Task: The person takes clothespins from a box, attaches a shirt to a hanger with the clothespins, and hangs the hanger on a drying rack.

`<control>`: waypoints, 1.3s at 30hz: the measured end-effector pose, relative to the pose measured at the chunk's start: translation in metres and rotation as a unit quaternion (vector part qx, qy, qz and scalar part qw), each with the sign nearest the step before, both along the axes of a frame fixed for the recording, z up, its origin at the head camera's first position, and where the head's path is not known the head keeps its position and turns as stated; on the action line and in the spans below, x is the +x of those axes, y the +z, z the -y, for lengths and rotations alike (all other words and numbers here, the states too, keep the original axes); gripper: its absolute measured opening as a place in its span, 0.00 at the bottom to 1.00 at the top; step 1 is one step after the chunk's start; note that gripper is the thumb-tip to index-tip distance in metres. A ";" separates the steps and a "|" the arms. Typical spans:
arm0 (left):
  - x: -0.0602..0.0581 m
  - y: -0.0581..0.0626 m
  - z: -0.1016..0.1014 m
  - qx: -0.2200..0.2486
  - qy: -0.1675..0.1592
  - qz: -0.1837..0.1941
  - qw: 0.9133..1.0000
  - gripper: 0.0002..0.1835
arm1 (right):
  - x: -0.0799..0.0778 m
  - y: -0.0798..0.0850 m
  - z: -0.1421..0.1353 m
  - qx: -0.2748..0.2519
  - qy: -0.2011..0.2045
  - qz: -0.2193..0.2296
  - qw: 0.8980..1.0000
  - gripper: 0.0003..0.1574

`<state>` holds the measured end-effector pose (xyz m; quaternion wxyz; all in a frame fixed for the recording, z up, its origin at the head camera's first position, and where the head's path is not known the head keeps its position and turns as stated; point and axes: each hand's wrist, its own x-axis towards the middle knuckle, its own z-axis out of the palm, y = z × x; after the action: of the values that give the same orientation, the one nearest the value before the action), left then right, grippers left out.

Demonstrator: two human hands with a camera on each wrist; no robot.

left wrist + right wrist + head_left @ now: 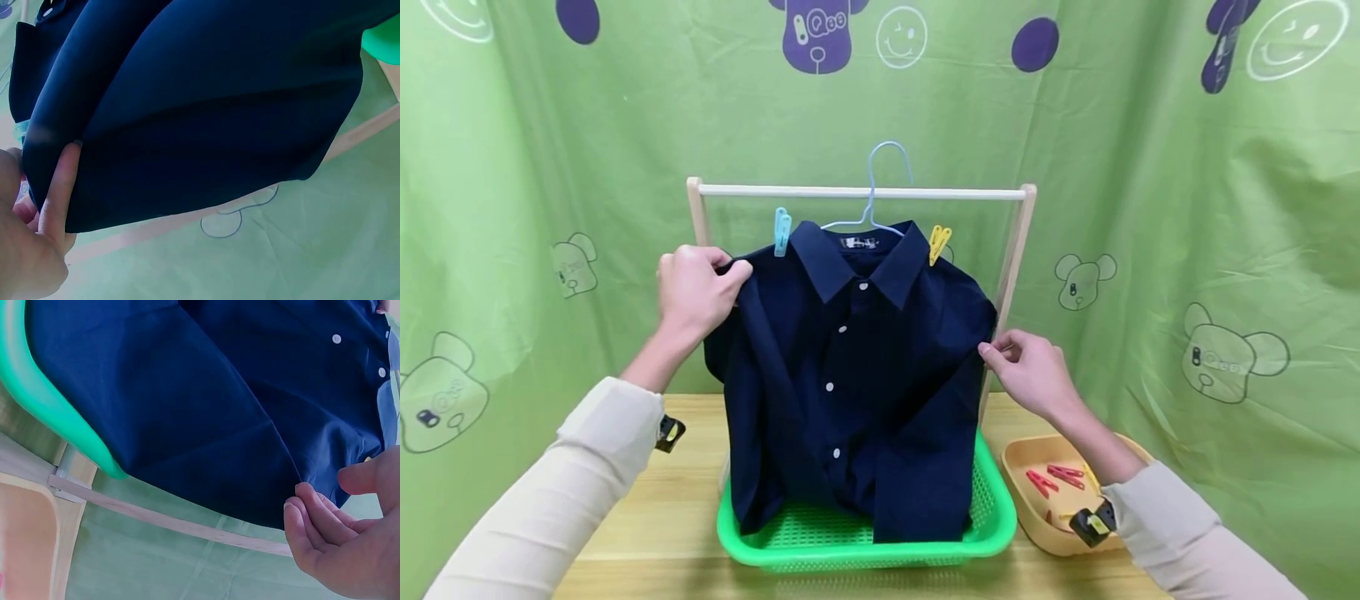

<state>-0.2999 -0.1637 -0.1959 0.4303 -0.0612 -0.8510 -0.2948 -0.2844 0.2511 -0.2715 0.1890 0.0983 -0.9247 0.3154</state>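
A dark navy button-up shirt point(850, 358) is on a light blue wire hanger point(872, 196), whose hook rises above the rack's white rod. A blue clothespin point(782, 233) sits on one shoulder, a yellow clothespin point(937, 245) on the other. My left hand point(700, 283) pinches the shirt at the left-side shoulder; the left wrist view shows one digit lying along the front of the cloth. On the opposite side, my right hand point(1030, 371) is at the sleeve's upper edge. In the right wrist view its fingertips point(303, 490) touch the cloth, with the thumb apart from them.
Below the shirt stands a green plastic basket point(992, 533), the hems hanging into it. A wooden rack point(1018, 250) rises behind. At right, a tan bin point(1022, 521) holds several clothespins, red ones point(1042, 483) among them. Green patterned curtain point(1112, 167) surrounds the wooden table point(655, 517).
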 end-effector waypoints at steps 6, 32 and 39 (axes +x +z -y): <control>-0.008 -0.001 -0.006 -0.002 0.004 0.009 1.000 0.16 | 0.000 -0.004 0.005 0.002 0.002 0.003 1.000 0.21; -0.015 -0.030 -0.020 -0.004 -0.029 0.015 0.999 0.13 | 0.007 -0.024 0.031 -0.012 0.029 0.025 0.999 0.15; -0.015 -0.037 -0.016 -0.006 -0.052 0.040 0.998 0.14 | 0.011 -0.033 0.040 -0.028 0.034 0.024 0.999 0.13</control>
<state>-0.3147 -0.1482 -0.2333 0.3793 -0.0962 -0.8652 -0.3135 -0.2737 0.2109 -0.3040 0.1587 0.1165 -0.9161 0.3493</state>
